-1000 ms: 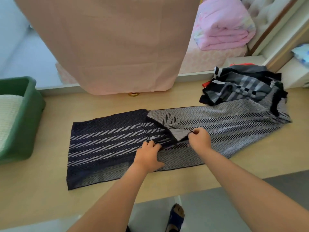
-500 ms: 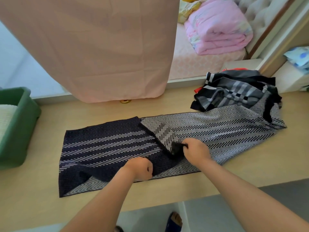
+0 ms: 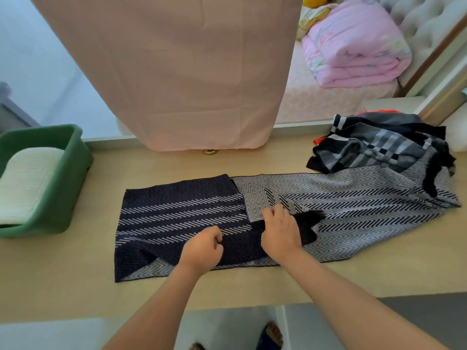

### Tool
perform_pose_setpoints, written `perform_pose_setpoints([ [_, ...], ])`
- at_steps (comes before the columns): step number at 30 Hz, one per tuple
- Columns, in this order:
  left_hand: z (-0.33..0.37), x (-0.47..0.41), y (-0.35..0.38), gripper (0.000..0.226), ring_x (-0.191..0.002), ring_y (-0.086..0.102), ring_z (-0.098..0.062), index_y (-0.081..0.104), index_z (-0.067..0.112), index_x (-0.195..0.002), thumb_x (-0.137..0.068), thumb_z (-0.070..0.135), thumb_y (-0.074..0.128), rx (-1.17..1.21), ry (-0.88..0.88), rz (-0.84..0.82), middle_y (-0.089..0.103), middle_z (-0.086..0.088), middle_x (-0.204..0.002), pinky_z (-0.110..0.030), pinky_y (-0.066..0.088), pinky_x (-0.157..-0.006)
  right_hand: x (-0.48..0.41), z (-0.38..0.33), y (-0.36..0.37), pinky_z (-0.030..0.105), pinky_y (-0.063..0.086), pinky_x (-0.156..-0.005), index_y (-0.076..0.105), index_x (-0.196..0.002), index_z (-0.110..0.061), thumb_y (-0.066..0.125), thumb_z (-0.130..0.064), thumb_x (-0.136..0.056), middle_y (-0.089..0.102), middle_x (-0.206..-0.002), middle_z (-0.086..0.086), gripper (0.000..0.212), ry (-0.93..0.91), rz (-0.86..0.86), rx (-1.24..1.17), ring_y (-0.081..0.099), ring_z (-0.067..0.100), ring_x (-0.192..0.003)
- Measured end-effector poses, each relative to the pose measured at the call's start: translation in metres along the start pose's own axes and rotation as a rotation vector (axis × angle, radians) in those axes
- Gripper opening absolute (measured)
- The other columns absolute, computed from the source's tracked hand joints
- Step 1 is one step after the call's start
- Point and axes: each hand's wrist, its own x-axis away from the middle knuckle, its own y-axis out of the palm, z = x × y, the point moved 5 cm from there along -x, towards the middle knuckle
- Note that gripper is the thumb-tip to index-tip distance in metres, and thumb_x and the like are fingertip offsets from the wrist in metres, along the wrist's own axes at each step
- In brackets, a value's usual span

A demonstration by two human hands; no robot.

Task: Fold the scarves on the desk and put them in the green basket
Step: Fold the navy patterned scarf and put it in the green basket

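Hands have dragged the fringed end nearer; folding barely begun.
Left hand [image 3: 202, 250] and right hand [image 3: 280, 234] clench the herringbone scarf [image 3: 353, 203] at the centre of the desk [image 3: 63, 281]; scarf pile [image 3: 379, 147] waits at two o'clock, green basket [image 3: 75, 160] at nine.

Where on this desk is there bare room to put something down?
Bare wood lies between the green basket and the left end of the herringbone scarf, along the desk front edge, and in a strip between scarf and curtain. The right rear is crowded: the scarf pile overlaps the spread scarf. The left hand and right hand hold its middle.
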Motion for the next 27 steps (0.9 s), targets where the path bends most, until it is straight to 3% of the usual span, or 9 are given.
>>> perform_pose_setpoints([
  [4,-0.058,0.025,-0.029,0.015,-0.072,0.043,-0.023,0.044,0.019,-0.082,-0.086,0.005,0.046,-0.081,-0.095,0.174,0.046,0.003,-0.080,-0.035,0.027,-0.057,0.003,-0.064,0.021,0.037,0.043,-0.087,0.059,-0.116,-0.025,0.056,-0.022,-0.089,0.052,-0.113,0.001,0.026,-0.168,-0.211,-0.231,0.053,0.023,-0.104],
  [8,-0.119,0.051,-0.047,0.019,-0.077,0.041,-0.023,0.043,0.017,-0.078,-0.078,0.000,0.052,-0.112,-0.184,0.236,0.044,0.003,-0.080,-0.035,0.026,-0.057,0.011,-0.113,0.043,0.034,0.044,-0.094,0.061,-0.117,-0.028,0.064,-0.037,-0.087,0.055,-0.112,-0.005,0.032,-0.231,-0.359,-0.291,0.053,0.017,-0.110],
  [11,-0.153,0.066,-0.050,0.020,-0.080,0.044,-0.023,0.053,0.016,-0.084,-0.073,0.006,0.066,-0.151,-0.109,0.230,0.049,0.002,-0.085,-0.033,0.035,-0.059,0.016,-0.144,0.055,0.034,0.044,-0.094,0.060,-0.118,-0.032,0.066,-0.046,-0.084,0.054,-0.113,-0.008,0.038,-0.246,-0.353,-0.271,0.052,0.015,-0.111],
  [13,-0.172,0.069,-0.052,0.025,-0.088,0.050,-0.024,0.061,0.015,-0.099,-0.077,0.013,0.073,-0.154,-0.087,0.235,0.054,0.000,-0.095,-0.032,0.044,-0.064,0.018,-0.160,0.063,0.034,0.042,-0.095,0.060,-0.120,-0.034,0.066,-0.049,-0.083,0.053,-0.115,-0.008,0.041,-0.250,-0.317,-0.230,0.050,0.014,-0.112],
  [17,-0.193,0.063,-0.052,0.033,-0.097,0.052,-0.026,0.064,0.012,-0.115,-0.085,-0.002,0.062,-0.199,-0.006,0.179,0.059,-0.004,-0.103,-0.035,0.046,-0.066,0.017,-0.181,0.074,0.033,0.039,-0.095,0.064,-0.121,-0.034,0.063,-0.046,-0.089,0.052,-0.114,-0.009,0.034,-0.252,-0.235,-0.160,0.048,0.015,-0.112],
  [21,-0.205,0.066,-0.065,0.021,-0.082,0.055,-0.025,0.068,0.010,-0.091,-0.078,-0.005,0.060,-0.143,0.119,0.209,0.057,-0.004,-0.089,-0.034,0.046,-0.055,0.016,-0.189,0.074,0.034,0.043,-0.089,0.073,-0.108,-0.028,0.057,-0.038,-0.096,0.060,-0.104,-0.008,0.022,-0.249,-0.158,-0.173,0.055,0.017,-0.103],
  [24,-0.215,0.073,-0.078,0.015,-0.071,0.043,-0.018,0.061,0.014,-0.072,-0.078,0.002,0.056,-0.141,0.178,0.174,0.050,0.002,-0.080,-0.033,0.044,-0.051,0.016,-0.202,0.068,0.035,0.045,-0.087,0.070,-0.101,-0.024,0.053,-0.038,-0.098,0.062,-0.098,-0.006,0.022,-0.276,-0.098,-0.198,0.057,0.019,-0.097],
  [27,-0.230,0.076,-0.081,0.026,-0.067,0.044,-0.019,0.058,0.019,-0.064,-0.084,0.007,0.046,-0.220,0.063,-0.070,0.052,0.002,-0.075,-0.030,0.040,-0.056,0.023,-0.226,0.072,0.035,0.044,-0.091,0.066,-0.104,-0.026,0.048,-0.039,-0.100,0.060,-0.104,-0.005,0.023,-0.330,-0.315,-0.199,0.054,0.019,-0.102],
])
